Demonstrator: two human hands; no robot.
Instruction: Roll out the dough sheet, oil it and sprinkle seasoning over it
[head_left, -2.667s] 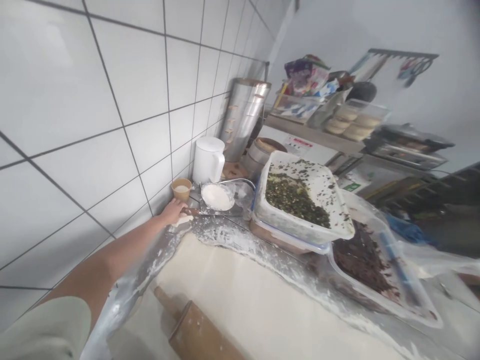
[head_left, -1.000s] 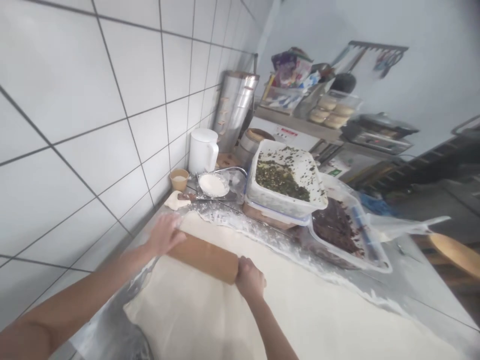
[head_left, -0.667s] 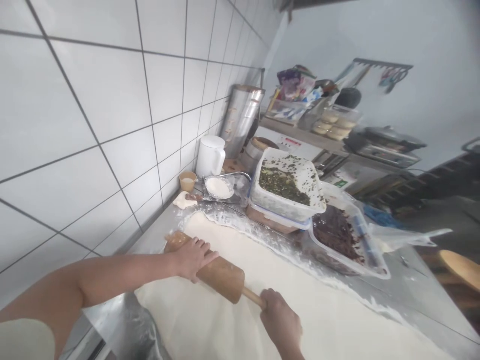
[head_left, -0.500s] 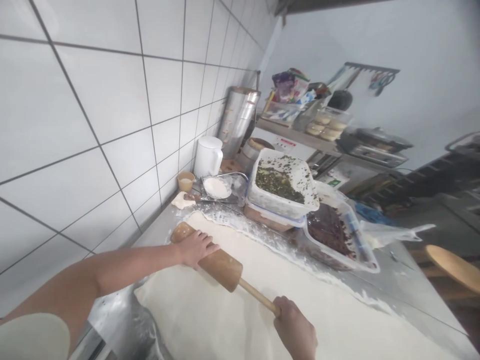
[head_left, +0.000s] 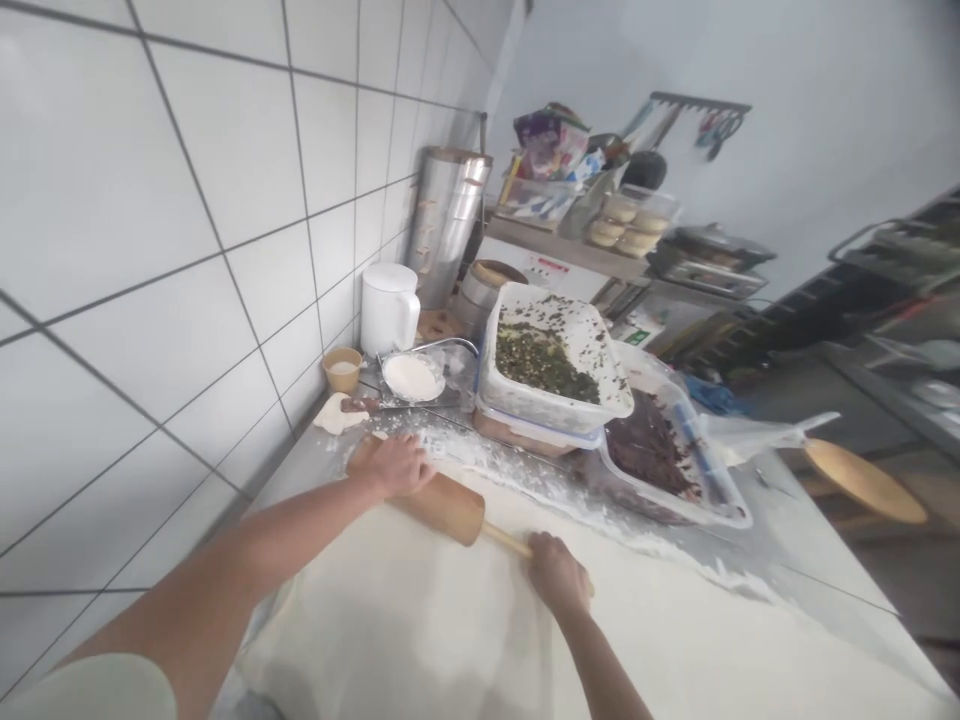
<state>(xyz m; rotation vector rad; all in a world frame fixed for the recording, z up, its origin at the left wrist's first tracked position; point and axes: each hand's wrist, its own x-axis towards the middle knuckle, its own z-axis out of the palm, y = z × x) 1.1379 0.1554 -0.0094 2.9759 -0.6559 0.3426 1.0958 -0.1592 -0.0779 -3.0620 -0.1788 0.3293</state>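
Gripping, right hand point(head_left: 559, 572): wrapped firmly round the slim handle point(head_left: 506, 538) of the rolling pin point(head_left: 450, 510).
Left hand point(head_left: 399, 465): laid over the top of the pin's thick part, toward its left end; impossible to tell whether clasping round underneath or only bearing down from above.
Rolling pin: lying aslant on the dough sheet point(head_left: 420, 620), at the far left part, with its left end close to the sheet's far edge.
Stroke: pushed nearer that far edge than half a second ago, leaving little of the sheet showing beyond the left end.
Handle: showing a shorter bare length than half a second ago, gripped closer to the thick part now.
Pressure: shifted from the left end, where held a second ago, to straight over the pin; probably putting more weight on the far left part of the sheet, judging by the stance of both arms.
Dough sheet: spread broad and pale across the table point(head_left: 810, 560), running out of view at the bottom.
Flour point(head_left: 517, 487): scattered in a strip along the sheet's far edge.
Dough scrap point(head_left: 335, 415): lying just past the pin's left end, beside the knife point(head_left: 361, 405).
Cup point(head_left: 343, 374): standing near the tiled wall point(head_left: 247, 200), in front of the white jug point(head_left: 385, 315).
Tub point(head_left: 517, 405): holding green filling point(head_left: 544, 362), set beyond the flour, next to dark filling point(head_left: 649, 445).
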